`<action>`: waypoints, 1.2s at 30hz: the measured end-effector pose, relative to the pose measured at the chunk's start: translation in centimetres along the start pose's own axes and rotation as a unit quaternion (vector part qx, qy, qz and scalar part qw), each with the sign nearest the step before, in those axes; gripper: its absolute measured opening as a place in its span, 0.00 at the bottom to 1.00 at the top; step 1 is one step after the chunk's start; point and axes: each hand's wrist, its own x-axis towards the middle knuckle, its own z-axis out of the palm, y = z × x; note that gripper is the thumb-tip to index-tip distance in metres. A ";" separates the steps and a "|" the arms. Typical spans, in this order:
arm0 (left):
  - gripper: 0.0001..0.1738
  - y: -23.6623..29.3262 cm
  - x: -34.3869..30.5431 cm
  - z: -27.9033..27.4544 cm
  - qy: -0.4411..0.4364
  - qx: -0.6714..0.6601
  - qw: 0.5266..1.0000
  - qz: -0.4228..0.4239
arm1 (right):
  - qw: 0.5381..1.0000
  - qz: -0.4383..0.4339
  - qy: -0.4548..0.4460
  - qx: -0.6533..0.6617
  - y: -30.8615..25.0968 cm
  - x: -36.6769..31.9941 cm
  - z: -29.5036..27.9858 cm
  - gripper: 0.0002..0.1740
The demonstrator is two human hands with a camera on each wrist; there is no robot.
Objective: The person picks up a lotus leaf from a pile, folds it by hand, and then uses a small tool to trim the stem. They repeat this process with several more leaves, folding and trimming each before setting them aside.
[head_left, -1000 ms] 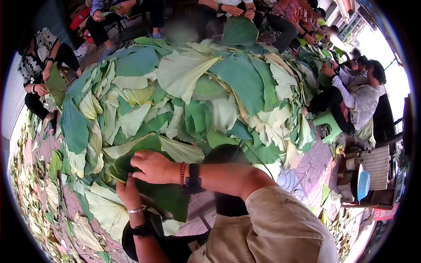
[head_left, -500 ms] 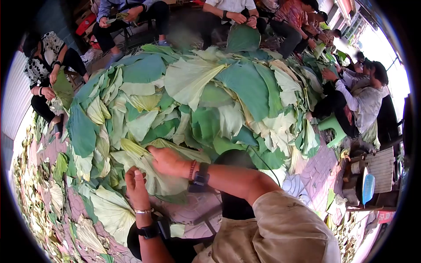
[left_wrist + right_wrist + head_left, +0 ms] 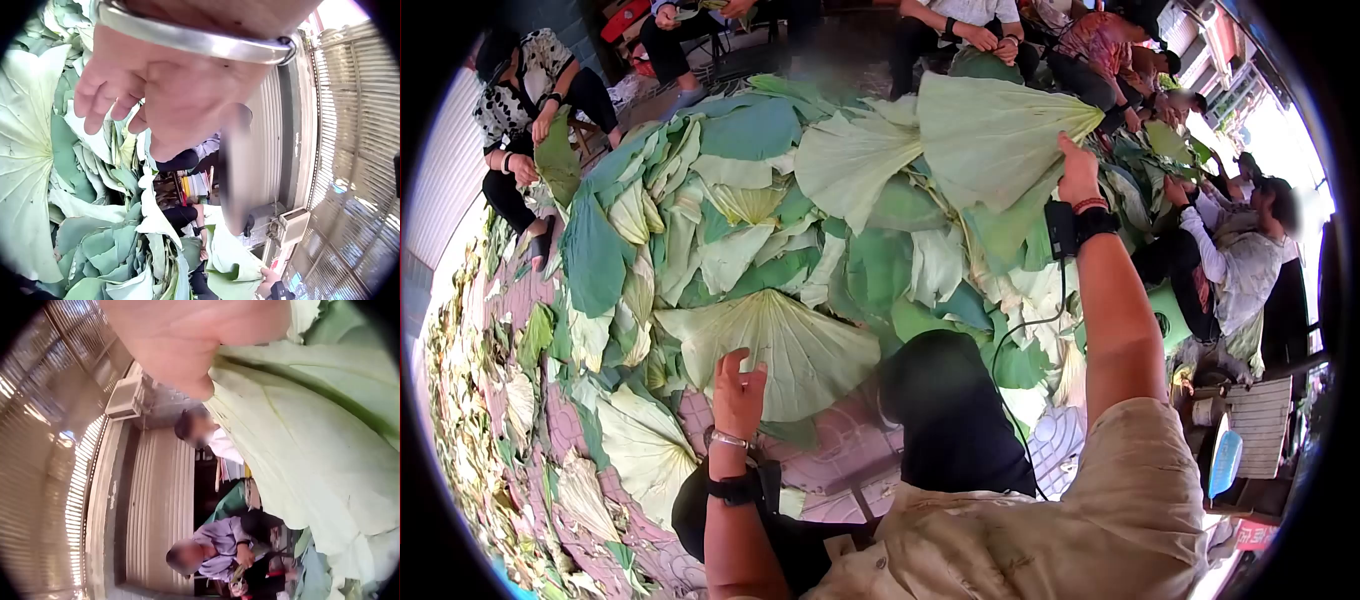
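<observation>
In the head view my right hand (image 3: 1079,176) is stretched out over the right part of the leaf heap and pinches a pale green folded leaf (image 3: 1000,135) at its pointed corner. The right wrist view shows that leaf (image 3: 306,437) fanning out from under my hand (image 3: 200,337). My left hand (image 3: 738,400) is raised with nothing in it, fingers loosely bent, over the left edge of a pale fan-shaped leaf (image 3: 785,350) at the near side of the heap. In the left wrist view the left hand (image 3: 156,87) is empty.
A broad heap of green leaves (image 3: 750,130) fills the middle. Several people sit around its far side, one (image 3: 530,100) at the left holding a leaf. Loose leaves (image 3: 640,450) lie on the paving at the left. A blue basin (image 3: 1225,462) is at the right, and a black cable (image 3: 1000,370) hangs by my knee.
My right hand has swung from the near left to the far right with a folded leaf. The left hand stays near the front and holds nothing. A pale leaf now lies spread before it.
</observation>
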 end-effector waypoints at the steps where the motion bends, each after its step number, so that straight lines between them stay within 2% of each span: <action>1: 0.20 0.2 -0.3 -0.1 -0.015 -0.008 0.999 -0.031 | 0.997 0.059 -0.046 -0.034 4.5 0.1 2.3 0.38; 2: 0.20 -0.2 -0.2 0.1 -0.018 -0.006 1.000 -0.019 | 0.985 0.032 -0.098 -0.140 5.6 -0.9 0.2 0.36; 3: 0.19 -0.8 -0.5 0.2 -0.019 -0.002 1.000 -0.011 | 0.972 0.008 -0.162 -0.171 7.3 -1.3 0.7 0.23; 4: 0.20 -0.4 -0.6 -0.2 -0.031 0.008 0.999 -0.030 | 0.921 0.219 -0.195 0.257 6.5 -1.7 0.6 0.23; 5: 0.20 0.1 -0.5 -0.4 -0.040 0.013 0.998 -0.047 | 0.683 0.425 -0.062 0.591 5.7 -2.0 0.6 0.23; 7: 0.19 -0.3 -0.7 -0.4 -0.039 0.007 0.998 -0.042 | 0.692 0.356 -0.106 0.619 0.1 -3.3 -1.9 0.19; 9: 0.19 -1.3 -0.8 -0.4 -0.017 0.047 0.999 -0.021 | 0.681 0.320 -0.161 0.638 -5.8 -3.0 -2.5 0.20; 11: 0.18 -1.5 -1.2 -0.6 -0.007 0.077 0.997 -0.016 | 0.685 0.209 -0.257 0.648 -12.6 -2.7 -3.3 0.19; 14: 0.17 -0.6 -1.7 -1.5 -0.001 0.092 0.995 -0.030 | 0.663 0.090 -0.393 0.630 -24.4 -4.1 -6.1 0.17; 17: 0.16 -1.0 -2.8 -1.5 -0.047 0.128 0.991 -0.003 | 0.653 0.011 -0.491 0.577 -33.8 -6.6 -4.8 0.16; 20: 0.18 -1.5 -3.6 -1.3 -0.140 0.170 0.975 -0.032 | 0.733 -0.060 -0.517 0.438 -40.7 -11.0 1.0 0.14; 21: 0.18 -1.1 -3.8 -1.3 -0.167 0.174 0.970 -0.043 | 0.751 -0.082 -0.524 0.393 -42.0 -12.7 3.5 0.14; 22: 0.19 -0.6 -4.1 -1.5 -0.169 0.190 0.966 -0.050 | 0.767 -0.145 -0.498 0.378 -42.5 -14.6 8.4 0.15; 24: 0.17 -0.5 -4.7 -1.5 -0.168 0.200 0.964 -0.044 | 0.785 -0.190 -0.469 0.356 -42.4 -18.3 17.2 0.15; 27: 0.14 -0.6 -5.2 -1.6 -0.162 0.204 0.964 -0.044 | 0.813 -0.217 -0.422 0.339 -40.6 -22.9 23.1 0.14; 28: 0.13 -0.7 -5.3 -1.6 -0.161 0.203 0.965 -0.043 | 0.820 -0.174 -0.444 0.317 -39.8 -24.1 25.2 0.15; 30: 0.13 -0.6 -5.2 -1.7 -0.171 0.210 0.961 -0.060 | 0.819 -0.197 -0.464 0.274 -38.8 -25.5 26.0 0.17; 31: 0.12 -0.7 -5.2 -1.7 -0.177 0.214 0.959 -0.064 | 0.809 -0.264 -0.459 0.256 -38.3 -25.4 24.9 0.18; 33: 0.14 -0.9 -5.2 -1.5 -0.175 0.210 0.959 -0.069 | 0.804 -0.274 -0.480 0.218 -38.7 -24.9 24.0 0.20; 35: 0.15 -0.7 -5.1 -1.5 -0.180 0.209 0.959 -0.069 | 0.814 -0.162 -0.527 0.181 -39.9 -24.9 24.1 0.19; 36: 0.15 -0.7 -5.1 -1.4 -0.173 0.211 0.960 -0.064 | 0.812 -0.188 -0.524 0.176 -40.4 -24.5 24.2 0.20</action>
